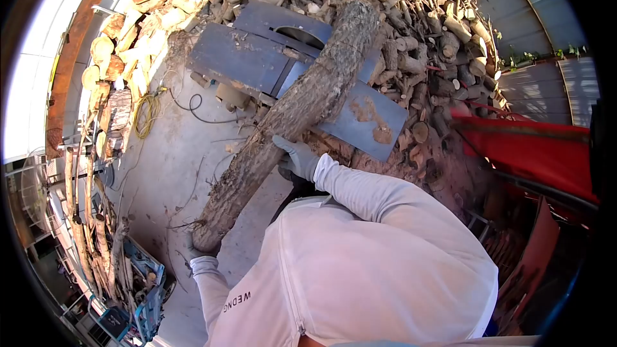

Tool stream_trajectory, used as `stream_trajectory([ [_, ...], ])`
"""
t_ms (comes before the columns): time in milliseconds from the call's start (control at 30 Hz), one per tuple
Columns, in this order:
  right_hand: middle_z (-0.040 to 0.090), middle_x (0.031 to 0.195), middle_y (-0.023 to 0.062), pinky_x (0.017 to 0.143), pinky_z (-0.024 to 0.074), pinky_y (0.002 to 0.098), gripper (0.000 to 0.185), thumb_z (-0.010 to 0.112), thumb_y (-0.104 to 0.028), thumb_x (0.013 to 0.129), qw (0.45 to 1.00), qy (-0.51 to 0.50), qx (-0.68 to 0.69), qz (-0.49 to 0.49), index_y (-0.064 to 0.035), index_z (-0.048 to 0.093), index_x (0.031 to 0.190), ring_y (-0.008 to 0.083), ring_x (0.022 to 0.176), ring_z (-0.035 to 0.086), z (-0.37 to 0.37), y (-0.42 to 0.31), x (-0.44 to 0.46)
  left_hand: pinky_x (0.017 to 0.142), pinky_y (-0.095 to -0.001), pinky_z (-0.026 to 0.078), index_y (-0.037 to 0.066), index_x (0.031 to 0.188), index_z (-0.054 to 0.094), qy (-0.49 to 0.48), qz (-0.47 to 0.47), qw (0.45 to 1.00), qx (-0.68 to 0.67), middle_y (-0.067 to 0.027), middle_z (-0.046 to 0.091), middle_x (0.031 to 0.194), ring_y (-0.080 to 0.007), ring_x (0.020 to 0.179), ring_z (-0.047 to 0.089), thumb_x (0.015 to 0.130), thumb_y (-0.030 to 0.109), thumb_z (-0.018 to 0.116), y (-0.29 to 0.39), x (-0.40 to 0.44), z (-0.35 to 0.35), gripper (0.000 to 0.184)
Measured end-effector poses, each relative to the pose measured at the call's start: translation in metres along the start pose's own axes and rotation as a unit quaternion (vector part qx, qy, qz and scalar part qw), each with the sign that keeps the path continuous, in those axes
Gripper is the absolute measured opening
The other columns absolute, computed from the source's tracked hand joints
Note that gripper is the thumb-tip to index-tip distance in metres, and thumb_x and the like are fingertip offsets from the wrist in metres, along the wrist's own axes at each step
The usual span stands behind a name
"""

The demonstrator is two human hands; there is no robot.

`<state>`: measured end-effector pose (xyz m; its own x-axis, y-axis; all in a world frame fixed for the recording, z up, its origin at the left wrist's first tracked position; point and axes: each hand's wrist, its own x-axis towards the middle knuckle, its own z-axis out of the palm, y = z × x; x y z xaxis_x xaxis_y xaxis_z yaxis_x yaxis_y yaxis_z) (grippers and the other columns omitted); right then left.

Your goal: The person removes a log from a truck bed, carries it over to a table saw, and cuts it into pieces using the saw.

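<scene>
A long, thick log (pixel 283 115) with rough bark slants across the view, its far part resting on a dark metal saw table (pixel 238 58). A curved round saw blade (pixel 301 36) shows in the table's slot, just left of the log. My gloved right hand (pixel 299 157) grips the log's near side around its middle, thumb along the bark and the other fingers partly hidden underneath. At the log's near end, my gloved left hand (pixel 192 244) cups the end from the left, its fingers mostly hidden behind the wood.
A large heap of cut firewood (pixel 411 51) lies behind and right of the table. Stacked split logs (pixel 109 58) and a coiled yellow cord (pixel 147 114) are at the left. Long branches (pixel 83 218) stand by a blue frame (pixel 151 308). A red panel (pixel 533 151) is at right.
</scene>
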<state>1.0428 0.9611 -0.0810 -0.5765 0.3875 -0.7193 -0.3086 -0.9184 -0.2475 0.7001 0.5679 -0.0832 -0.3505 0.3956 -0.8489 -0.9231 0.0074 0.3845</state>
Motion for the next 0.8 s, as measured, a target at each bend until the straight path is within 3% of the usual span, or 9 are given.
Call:
stream_trajectory([
  [133, 0.065, 0.138, 0.0059, 0.113, 0.047, 0.0434, 0.061, 0.084, -0.04, 0.091, 1.0, 0.016, -0.022, 0.013, -0.0177, 0.06, 0.142, 0.0243, 0.128, 0.062, 0.002, -0.001, 0.002, 0.115, -0.0566, 0.046, 0.006, 0.149, 0.054, -0.042, -0.002, 0.999, -0.009, -0.019, 0.059, 0.149, -0.0409, 0.136, 0.055, 0.086, 0.056, 0.071, 0.001, 0.012, -0.009, 0.082],
  [233, 0.067, 0.137, 0.0098, 0.113, 0.0417, 0.0505, 0.068, 0.082, -0.05, 0.09, 0.998, 0.01, -0.065, -0.008, -0.0138, 0.058, 0.143, 0.0294, 0.129, 0.061, 0.003, -0.005, 0.001, 0.115, -0.0565, 0.046, 0.006, 0.149, 0.054, -0.049, -0.006, 0.999, -0.022, -0.0188, 0.058, 0.149, -0.0411, 0.136, 0.054, 0.086, 0.057, 0.071, -0.001, 0.011, -0.01, 0.083],
  [300, 0.068, 0.132, 0.0071, 0.101, 0.0559, 0.042, 0.063, 0.083, -0.045, 0.091, 0.996, 0.007, -0.085, 0.04, -0.0169, 0.06, 0.141, 0.0251, 0.119, 0.067, -0.001, -0.01, 0.004, 0.114, -0.0561, 0.047, 0.006, 0.148, 0.054, -0.052, -0.005, 0.999, 0.008, -0.0187, 0.059, 0.148, -0.041, 0.134, 0.056, 0.086, 0.06, 0.071, 0.0, 0.008, -0.009, 0.084],
  [400, 0.07, 0.128, 0.0073, 0.09, 0.0607, 0.0416, 0.064, 0.083, -0.048, 0.091, 0.992, 0.004, -0.124, 0.032, -0.0135, 0.06, 0.14, 0.0255, 0.109, 0.071, -0.002, -0.015, 0.008, 0.112, -0.0562, 0.049, 0.006, 0.148, 0.054, -0.013, -0.004, 1.0, -0.016, -0.0187, 0.06, 0.147, -0.0408, 0.132, 0.057, 0.086, 0.06, 0.071, -0.001, 0.012, -0.005, 0.084],
  [600, 0.07, 0.129, 0.0114, 0.088, 0.0623, 0.0405, 0.071, 0.083, -0.049, 0.089, 0.987, 0.022, -0.154, 0.039, -0.0001, 0.062, 0.137, 0.0256, 0.109, 0.072, 0.017, -0.026, -0.007, 0.108, -0.0562, 0.052, 0.007, 0.147, 0.055, 0.052, -0.028, 0.998, -0.005, -0.0172, 0.062, 0.145, -0.0404, 0.129, 0.059, 0.086, 0.06, 0.071, -0.004, 0.01, 0.005, 0.083],
  [700, 0.071, 0.13, 0.0128, 0.088, 0.0618, 0.0375, 0.073, 0.084, -0.05, 0.088, 0.989, 0.01, -0.148, -0.024, 0.0016, 0.064, 0.136, 0.024, 0.109, 0.072, 0.007, -0.014, 0.014, 0.107, -0.0569, 0.052, 0.007, 0.147, 0.055, 0.04, -0.041, 0.998, -0.029, -0.0167, 0.063, 0.144, -0.04, 0.129, 0.06, 0.086, 0.06, 0.071, -0.001, 0.017, 0.005, 0.083],
  [800, 0.071, 0.129, 0.0119, 0.092, 0.0589, 0.0358, 0.073, 0.085, -0.049, 0.087, 0.988, 0.044, -0.147, 0.017, 0.0021, 0.064, 0.135, 0.023, 0.112, 0.071, 0.01, -0.011, 0.02, 0.107, -0.0573, 0.052, 0.007, 0.147, 0.055, 0.015, -0.019, 0.999, -0.02, -0.0166, 0.063, 0.144, -0.0397, 0.129, 0.06, 0.085, 0.06, 0.072, 0.009, 0.034, 0.001, 0.084],
])
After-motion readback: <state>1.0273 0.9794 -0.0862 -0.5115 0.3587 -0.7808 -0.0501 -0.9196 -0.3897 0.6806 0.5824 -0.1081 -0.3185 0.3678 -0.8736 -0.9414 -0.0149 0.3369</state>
